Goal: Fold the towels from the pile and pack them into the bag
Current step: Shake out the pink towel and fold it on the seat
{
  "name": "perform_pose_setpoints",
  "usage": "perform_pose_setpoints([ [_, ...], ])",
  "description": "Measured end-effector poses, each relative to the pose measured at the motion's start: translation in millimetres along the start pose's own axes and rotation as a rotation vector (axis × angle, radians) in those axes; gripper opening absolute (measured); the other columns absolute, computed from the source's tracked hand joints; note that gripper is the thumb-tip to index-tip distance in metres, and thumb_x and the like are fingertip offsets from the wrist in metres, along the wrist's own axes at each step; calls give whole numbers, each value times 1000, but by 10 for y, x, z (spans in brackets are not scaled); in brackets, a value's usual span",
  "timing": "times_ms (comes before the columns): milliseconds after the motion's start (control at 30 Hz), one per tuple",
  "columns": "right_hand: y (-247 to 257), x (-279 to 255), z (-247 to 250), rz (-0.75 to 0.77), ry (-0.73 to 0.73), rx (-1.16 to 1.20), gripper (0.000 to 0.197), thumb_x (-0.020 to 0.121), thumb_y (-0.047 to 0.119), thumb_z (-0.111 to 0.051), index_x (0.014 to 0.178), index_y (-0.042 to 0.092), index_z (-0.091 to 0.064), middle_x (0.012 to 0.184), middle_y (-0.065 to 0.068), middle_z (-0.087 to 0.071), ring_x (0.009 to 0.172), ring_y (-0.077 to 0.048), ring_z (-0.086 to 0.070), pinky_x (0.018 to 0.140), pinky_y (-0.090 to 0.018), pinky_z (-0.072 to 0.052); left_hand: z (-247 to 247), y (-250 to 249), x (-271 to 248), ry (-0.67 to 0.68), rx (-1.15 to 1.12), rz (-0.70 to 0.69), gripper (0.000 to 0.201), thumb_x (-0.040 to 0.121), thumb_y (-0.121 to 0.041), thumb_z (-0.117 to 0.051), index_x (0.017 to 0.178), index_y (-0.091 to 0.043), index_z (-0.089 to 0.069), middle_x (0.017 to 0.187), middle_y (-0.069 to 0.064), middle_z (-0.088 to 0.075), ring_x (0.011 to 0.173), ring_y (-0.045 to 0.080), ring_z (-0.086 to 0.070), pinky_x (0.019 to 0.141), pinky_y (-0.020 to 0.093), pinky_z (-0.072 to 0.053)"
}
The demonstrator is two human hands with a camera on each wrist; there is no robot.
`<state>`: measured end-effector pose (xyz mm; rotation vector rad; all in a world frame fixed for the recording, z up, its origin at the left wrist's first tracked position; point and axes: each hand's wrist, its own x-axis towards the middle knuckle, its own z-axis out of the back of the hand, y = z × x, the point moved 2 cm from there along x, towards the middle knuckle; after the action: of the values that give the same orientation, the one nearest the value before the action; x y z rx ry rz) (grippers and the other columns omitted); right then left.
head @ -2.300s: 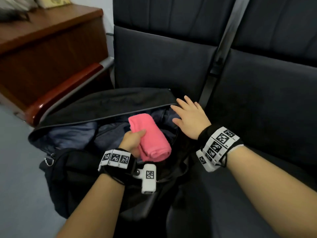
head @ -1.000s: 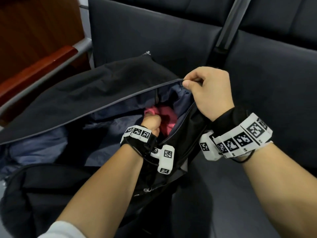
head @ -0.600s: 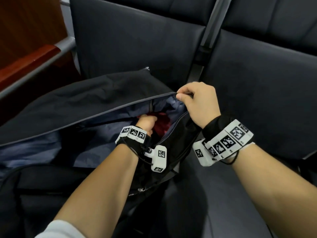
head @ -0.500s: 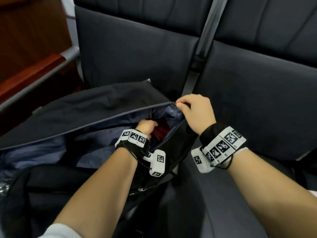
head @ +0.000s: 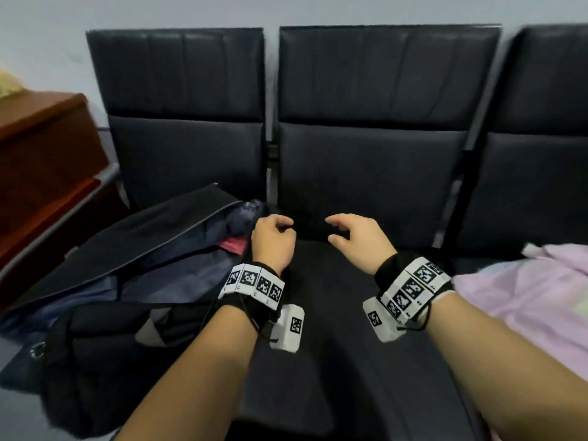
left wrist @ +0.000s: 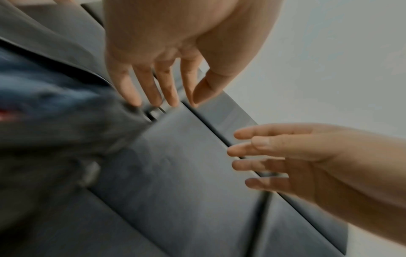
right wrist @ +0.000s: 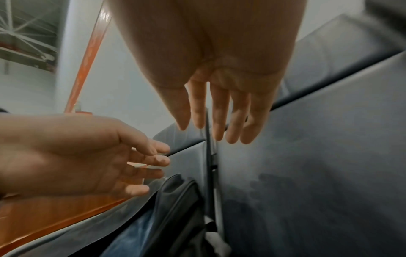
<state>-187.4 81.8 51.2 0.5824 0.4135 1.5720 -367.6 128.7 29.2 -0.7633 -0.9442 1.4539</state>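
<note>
Head view shows a pink towel already sitting inside the open black bag, just a corner of it peeking out between the dark lining near the right end of the opening. The bag lies slumped on the left seat of the bench. The rest of the towels, a pale pink pile, sit on the seat off to the right, well apart from the bag.

Both hands are empty and hover over the middle seat. The left hand is right next to the bag's end, fingers loosely curled on nothing. The right hand is relaxed too, fingers apart, holding nothing; both wrist views back that up.

So I'd say the step in hand is going for the next towel. To do it well: reach right, pinch one towel only by an edge or two corners so the pile doesn't drag along, then spread it flat on the free middle seat before folding. Fold it compact like the pink one so it slots in beside it, and hold the bag's flap up with the spare hand since it sags shut.
</note>
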Motion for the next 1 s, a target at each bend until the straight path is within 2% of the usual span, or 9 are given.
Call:
perform_pose_setpoints([
  [100,-447,-518,400,-88,-41,4,42,92,25,-64,133,22,-58,128,1,-63,117,-13,-57,95,-22,-42,-564,-312,-451,189,7,-47,20,84,-10,-62,90,-28,-70,99,-6,-67,95,13,-63,89,29,-51],
  [267,-1473,-1462,1105,-290,-142,4,43,90,20,-65,132,19,-59,126,-3,-65,116,-18,-59,101,-32,-45,-1690,-742,-1071,483,72,-134,20,87,-9,-63,87,-28,-69,96,-5,-71,97,14,-66,90,29,-52],
  [400,-2326,-2135,1521,-452,-261,-8,39,89,13,-62,128,18,-61,119,-2,-67,106,-20,-62,95,-33,-47,-2609,-1000,-1570,648,91,-179,23,85,-4,-64,84,-26,-69,90,-5,-72,93,15,-67,91,30,-53],
  [567,-3075,-2588,1594,-583,-191,-24,41,88,8,-63,128,16,-61,128,-3,-60,109,-22,-60,95,-34,-47,-3443,-923,-2044,796,111,-119,22,80,-2,-62,90,-17,-74,77,-3,-72,69,12,-68,67,24,-55],
  [633,-3212,-2635,1532,-562,-157,-20,44,86,9,-66,129,15,-61,133,-3,-55,110,-24,-59,96,-33,-47,-3651,-823,-2159,849,100,-89,31,78,-2,-59,98,-21,-72,71,7,-68,55,18,-60,53,35,-52],
  [733,-3300,-2603,1417,-516,-43,-116,55,81,32,-72,133,22,-57,139,-2,-48,119,-26,-51,101,-35,-41,-3860,-719,-2252,925,127,-166,49,70,-2,-63,103,-38,-67,106,9,-67,76,21,-66,67,42,-59],
  [800,-3319,-2574,1339,-496,17,-191,61,76,46,-73,131,26,-57,140,-3,-45,122,-29,-44,101,-37,-36,-3943,-654,-2308,940,159,-203,55,71,8,-68,115,-24,-66,122,8,-61,93,22,-68,86,43,-59],
  [900,-3336,-2571,1269,-492,30,-220,67,69,52,-76,128,27,-57,139,-2,-41,121,-28,-39,99,-38,-38,-4011,-580,-2366,859,203,-252,45,74,6,-69,110,-21,-69,116,1,-61,94,15,-67,92,36,-56],
  [1000,-3354,-2587,1241,-485,8,-237,70,69,52,-76,130,28,-54,137,-2,-41,120,-28,-40,98,-38,-40,-4004,-625,-2362,809,259,-309,23,79,-6,-71,88,-26,-70,102,-7,-62,90,11,-64,89,34,-54],
])
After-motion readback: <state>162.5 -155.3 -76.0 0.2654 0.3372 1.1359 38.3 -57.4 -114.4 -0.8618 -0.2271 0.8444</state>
